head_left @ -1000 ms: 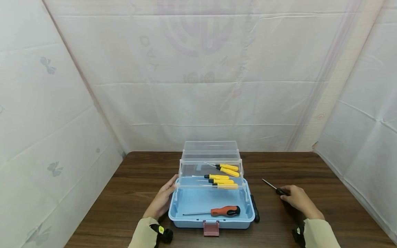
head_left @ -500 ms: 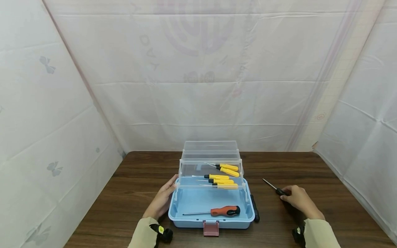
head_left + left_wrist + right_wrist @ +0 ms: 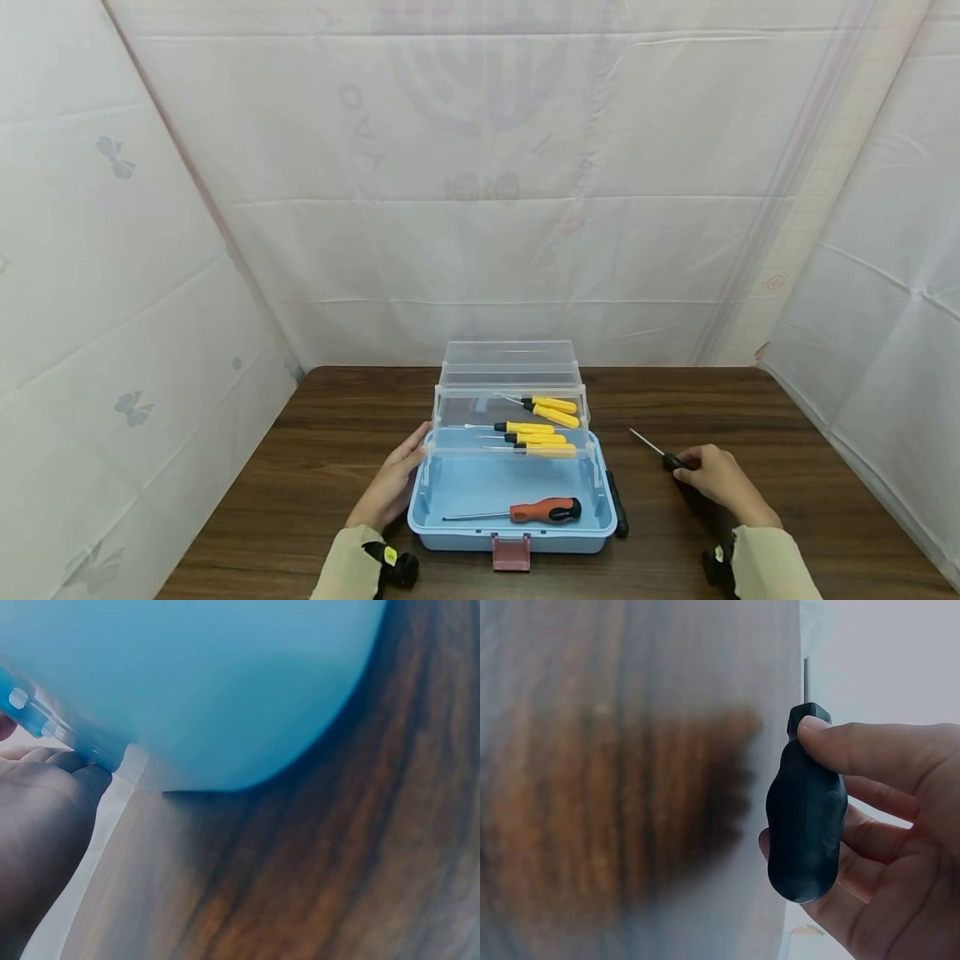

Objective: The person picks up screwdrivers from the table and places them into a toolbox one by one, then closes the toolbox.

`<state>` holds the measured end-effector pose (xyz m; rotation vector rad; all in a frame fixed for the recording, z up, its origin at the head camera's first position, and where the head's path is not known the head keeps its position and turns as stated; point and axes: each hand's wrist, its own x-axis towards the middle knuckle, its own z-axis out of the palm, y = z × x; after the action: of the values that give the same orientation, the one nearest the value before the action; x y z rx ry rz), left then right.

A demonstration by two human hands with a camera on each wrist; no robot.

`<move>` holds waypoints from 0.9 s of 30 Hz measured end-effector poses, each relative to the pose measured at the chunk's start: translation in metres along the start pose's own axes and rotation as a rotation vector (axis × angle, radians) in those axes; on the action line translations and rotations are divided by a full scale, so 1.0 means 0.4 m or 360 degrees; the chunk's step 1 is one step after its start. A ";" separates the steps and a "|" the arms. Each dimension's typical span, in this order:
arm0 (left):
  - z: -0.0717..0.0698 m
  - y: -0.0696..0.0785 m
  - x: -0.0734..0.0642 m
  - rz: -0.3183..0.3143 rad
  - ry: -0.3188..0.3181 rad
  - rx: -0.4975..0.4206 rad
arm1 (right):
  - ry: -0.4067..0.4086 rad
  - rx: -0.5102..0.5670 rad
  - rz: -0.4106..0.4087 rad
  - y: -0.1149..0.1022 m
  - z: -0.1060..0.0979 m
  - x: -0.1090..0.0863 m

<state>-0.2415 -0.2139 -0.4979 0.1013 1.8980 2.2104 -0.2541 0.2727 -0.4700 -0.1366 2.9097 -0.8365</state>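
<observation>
A light blue toolbox stands with its clear lid raised. My left hand grips the left rim, thumb on the rim and fingers along the outside; the left wrist view shows the blue side wall close up. Over at the right, my right hand holds a black-handled screwdriver by its handle, the thumb pressed near the collar. Its thin metal shaft points to the far left. An orange-and-black screwdriver lies in the box's front part.
Several yellow-handled screwdrivers lie at the back of the box, behind clear plastic. Another black-handled tool lies on the table against the box's right side. A pink latch hangs at the front. White sheets stand around the dark wooden table.
My right hand and the black-handled screwdriver have shifted slightly left in the last half second. The left hand and the toolbox have stayed in place.
</observation>
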 end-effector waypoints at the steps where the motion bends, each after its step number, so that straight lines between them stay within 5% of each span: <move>1: 0.000 0.000 0.000 0.0000 0.0001 0.0000 | 0.0004 0.0004 -0.0002 -0.002 -0.001 0.001; 27: -0.002 0.005 -0.002 -0.0009 -0.0030 0.0003 | 0.0048 0.0133 -0.0161 -0.102 -0.054 0.010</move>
<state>-0.2411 -0.2152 -0.4961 0.1162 1.8883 2.1963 -0.2587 0.2491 -0.4305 -0.2684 2.9107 -0.9824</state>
